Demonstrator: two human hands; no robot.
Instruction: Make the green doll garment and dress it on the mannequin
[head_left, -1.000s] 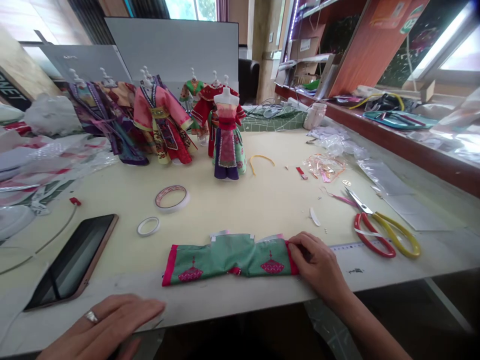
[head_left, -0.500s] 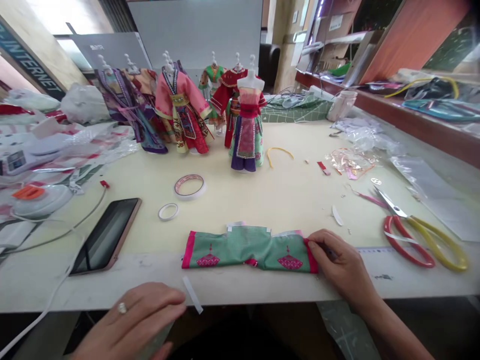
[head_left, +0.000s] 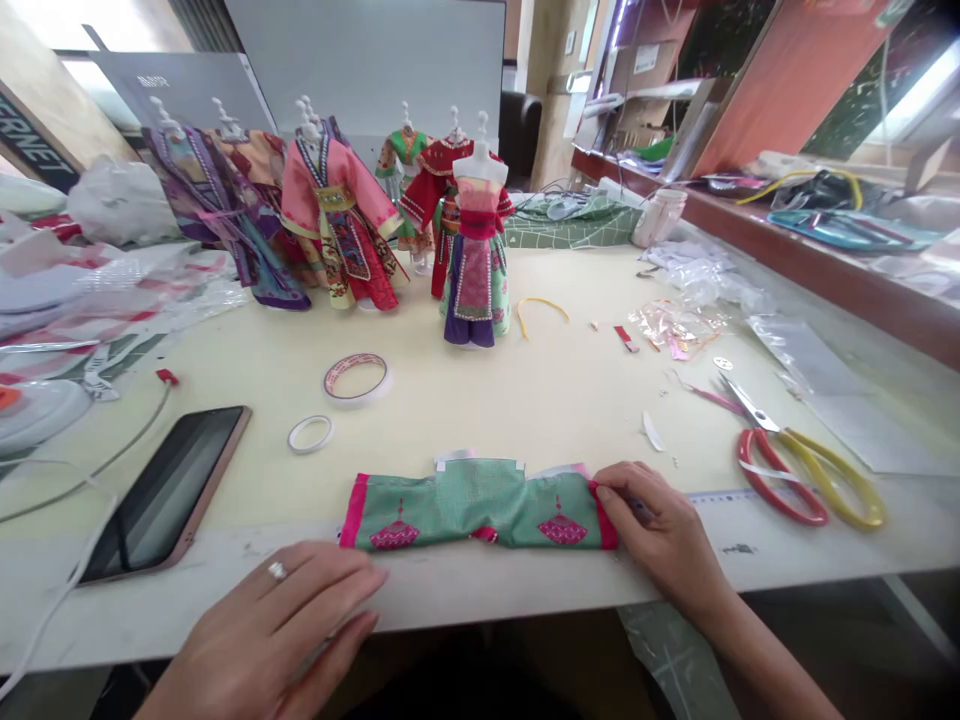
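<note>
A small green garment [head_left: 480,505] with pink cuffs and pink fan motifs lies flat along the table's front edge. Its right pink cuff is pinched between the thumb and fingers of my right hand [head_left: 656,525]. My left hand [head_left: 292,610], wearing a ring, hovers over the front edge, just short of the garment's left cuff. Its fingers are stretched out and the thumb stands apart, with nothing visible in between. Small white tabs show on the garment's upper edge.
Scissors [head_left: 757,475] with red and yellow handles lie at the right, beside a ruler [head_left: 720,497]. Two tape rolls [head_left: 357,380] and a phone [head_left: 169,490] lie left. Dressed doll forms [head_left: 472,250] stand at the back. Plastic bags [head_left: 697,270] lie back right.
The view has shifted slightly. My left hand has come forward over the table edge, and the white strip seen there before no longer shows. My right hand keeps its pinch on the cuff.
</note>
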